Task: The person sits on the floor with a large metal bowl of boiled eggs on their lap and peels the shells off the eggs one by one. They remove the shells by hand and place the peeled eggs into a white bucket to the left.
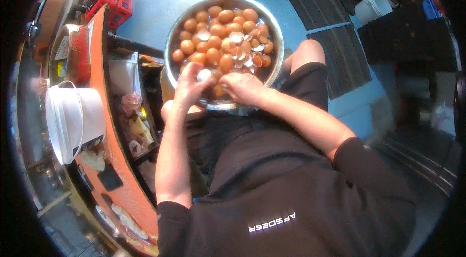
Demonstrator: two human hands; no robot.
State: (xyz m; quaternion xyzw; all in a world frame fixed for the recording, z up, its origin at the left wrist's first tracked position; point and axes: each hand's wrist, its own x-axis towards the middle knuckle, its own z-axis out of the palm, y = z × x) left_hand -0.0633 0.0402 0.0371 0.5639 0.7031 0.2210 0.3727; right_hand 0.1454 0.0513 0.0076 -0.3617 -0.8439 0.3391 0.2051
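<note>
A wide metal basin rests at my knees, filled with many brown-shelled eggs. Broken eggshell pieces lie heaped among them, mostly on the basin's right side. Over the near part of the basin, my left hand holds a white, peeled-looking egg between thumb and fingers. My right hand is close beside it, fingers bent together. Something small and pale shows at the right fingertips, too blurred to identify. Both hands partly cover the eggs beneath them.
On my left runs an orange tabletop carrying a white lidded bucket. Open shelves with bags sit below its edge. A red plastic crate stands beyond. Dark striped mats and white buckets are to the right.
</note>
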